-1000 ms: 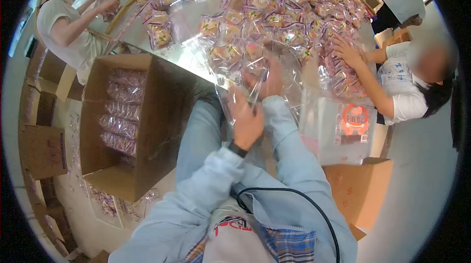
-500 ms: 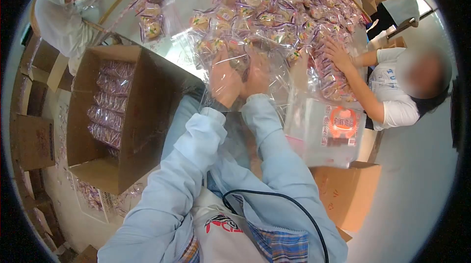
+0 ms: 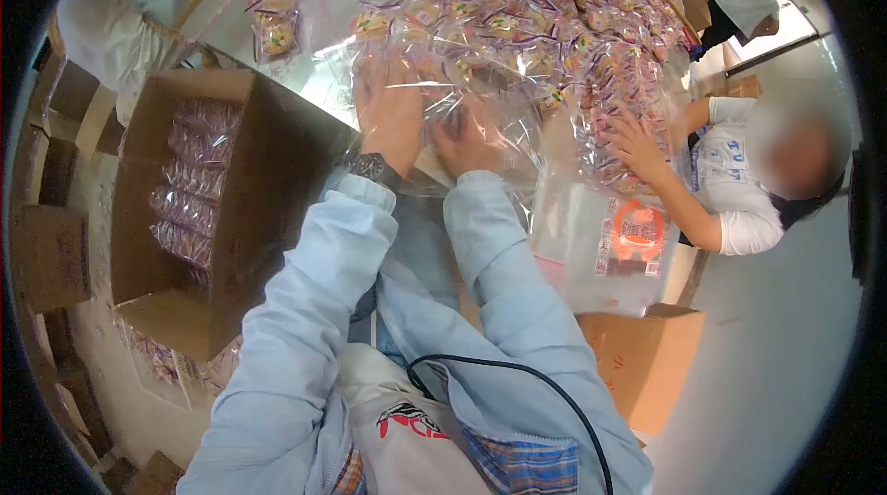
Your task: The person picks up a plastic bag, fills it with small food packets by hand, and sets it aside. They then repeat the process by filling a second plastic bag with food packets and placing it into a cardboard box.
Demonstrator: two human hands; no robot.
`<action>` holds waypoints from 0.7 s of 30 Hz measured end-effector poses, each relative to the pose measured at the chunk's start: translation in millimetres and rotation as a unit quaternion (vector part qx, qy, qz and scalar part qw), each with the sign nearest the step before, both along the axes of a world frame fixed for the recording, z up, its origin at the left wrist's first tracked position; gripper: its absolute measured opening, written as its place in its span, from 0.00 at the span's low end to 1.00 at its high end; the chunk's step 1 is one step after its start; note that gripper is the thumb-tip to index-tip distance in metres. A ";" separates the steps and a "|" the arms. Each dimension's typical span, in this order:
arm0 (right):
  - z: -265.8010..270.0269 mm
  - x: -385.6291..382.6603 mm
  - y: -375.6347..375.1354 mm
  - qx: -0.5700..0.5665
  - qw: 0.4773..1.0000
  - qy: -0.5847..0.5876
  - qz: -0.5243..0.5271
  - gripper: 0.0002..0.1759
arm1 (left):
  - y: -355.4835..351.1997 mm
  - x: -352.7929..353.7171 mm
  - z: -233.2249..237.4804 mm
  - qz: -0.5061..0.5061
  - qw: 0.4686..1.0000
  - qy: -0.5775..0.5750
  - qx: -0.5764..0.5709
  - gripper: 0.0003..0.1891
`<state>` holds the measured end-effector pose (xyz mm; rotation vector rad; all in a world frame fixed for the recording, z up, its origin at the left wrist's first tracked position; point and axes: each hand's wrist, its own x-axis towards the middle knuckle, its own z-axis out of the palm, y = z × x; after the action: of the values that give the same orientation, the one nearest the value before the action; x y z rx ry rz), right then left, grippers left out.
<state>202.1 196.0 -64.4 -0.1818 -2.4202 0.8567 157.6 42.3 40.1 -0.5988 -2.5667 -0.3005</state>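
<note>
A large clear plastic bag (image 3: 504,111) lies over and around both of my hands at the near edge of the table, its film wrinkled and shiny. My left hand (image 3: 393,121), with a dark watch (image 3: 370,166) at the wrist, points forward under the film, fingers stretched out beside wrapped snacks (image 3: 427,56). Close by on the right, my right hand (image 3: 467,139) has its fingers curled; what they hold is blurred by the film. Individually wrapped round snacks (image 3: 494,24) in purple-edged clear wrappers cover the table beyond.
On my left, an open carton (image 3: 277,190) holds stacked snack packs (image 3: 189,199). Flat printed bags (image 3: 601,255) lie to my right, above another carton (image 3: 651,366). A co-worker's hand (image 3: 637,148) rests on a row of packed snacks at the right.
My hands have moved apart inside the bag: the left has shifted left and forward, and the right has turned inward with curled fingers. The view has shifted slightly.
</note>
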 end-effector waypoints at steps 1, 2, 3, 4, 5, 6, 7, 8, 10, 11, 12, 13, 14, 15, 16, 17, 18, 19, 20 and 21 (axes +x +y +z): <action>8.8 1.6 1.1 0.050 0.998 0.033 -0.010 0.39 | -1.9 -1.4 0.5 -0.001 1.000 -0.006 -0.014 0.29; 18.2 3.6 0.9 0.100 0.993 0.065 -0.019 0.38 | -4.0 -4.6 -3.0 -0.023 0.999 -0.020 0.008 0.27; 26.4 7.0 -2.3 0.089 0.993 0.068 -0.028 0.37 | -7.8 -7.7 -7.8 -0.044 0.998 -0.036 0.027 0.26; 36.2 8.6 -7.4 0.078 0.994 0.071 -0.036 0.35 | -10.6 -11.1 -11.6 -0.065 0.996 -0.049 0.047 0.24; 43.1 8.1 -11.7 0.067 0.994 0.076 -0.043 0.34 | -12.2 -13.6 -15.5 -0.052 0.998 -0.029 0.030 0.23; 46.8 8.6 -13.1 0.076 0.993 0.083 -0.029 0.32 | -13.5 -14.3 -21.3 -0.040 0.999 -0.009 0.012 0.22; 49.9 9.1 -11.6 0.086 0.992 0.090 -0.017 0.31 | -13.1 -15.8 -26.9 -0.029 1.000 0.010 -0.006 0.22; 50.9 10.2 -10.0 0.097 0.991 0.097 -0.004 0.29 | -11.1 -19.1 -31.7 -0.007 0.999 0.022 -0.035 0.20; 46.3 11.2 -8.1 0.092 0.992 0.090 -0.011 0.29 | -12.1 -21.0 -35.9 -0.018 0.998 0.063 0.005 0.19; 42.8 10.2 -6.9 0.089 0.992 0.087 -0.014 0.29 | -12.6 -21.5 -34.6 -0.022 0.996 0.085 0.025 0.19; 37.4 8.9 -5.7 0.082 0.993 0.084 -0.031 0.28 | -12.4 -21.6 -33.4 -0.008 0.998 0.060 -0.008 0.18; 33.3 7.2 -5.6 0.074 0.993 0.081 -0.048 0.28 | -12.1 -21.6 -30.9 0.006 0.999 0.035 -0.042 0.18; 29.4 5.9 -5.1 0.065 0.993 0.079 -0.066 0.28 | -12.6 -22.0 -28.7 0.018 0.997 0.009 -0.076 0.18; 26.1 5.4 -3.0 0.071 0.992 0.082 -0.065 0.28 | -13.1 -22.8 -27.2 0.012 0.998 0.002 -0.057 0.17; 26.1 5.2 -1.1 0.078 0.991 0.085 -0.065 0.28 | -13.3 -23.9 -25.0 0.005 0.999 -0.005 -0.037 0.17; 26.5 5.0 -0.1 0.084 0.990 0.089 -0.065 0.28 | -13.4 -24.8 -22.4 -0.003 1.000 -0.012 -0.017 0.17; 25.1 5.1 0.5 0.083 0.990 0.088 -0.070 0.27 | -13.2 -24.0 -19.6 0.002 1.000 -0.013 -0.021 0.18; 22.8 5.3 0.8 0.082 0.990 0.088 -0.075 0.27 | -13.0 -21.6 -15.0 0.007 1.000 -0.014 -0.025 0.18; 20.7 5.0 1.6 0.081 0.990 0.088 -0.079 0.26 | -12.7 -20.6 -13.1 0.013 0.999 -0.014 -0.029 0.19; 19.0 5.0 2.9 0.100 0.990 0.068 -0.077 0.26 | -14.0 -21.0 -15.7 0.009 0.999 0.004 -0.033 0.21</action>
<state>207.2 198.9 -45.4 -0.2221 -2.3115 0.5377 136.6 28.3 24.3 -0.5998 -2.5810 -0.2065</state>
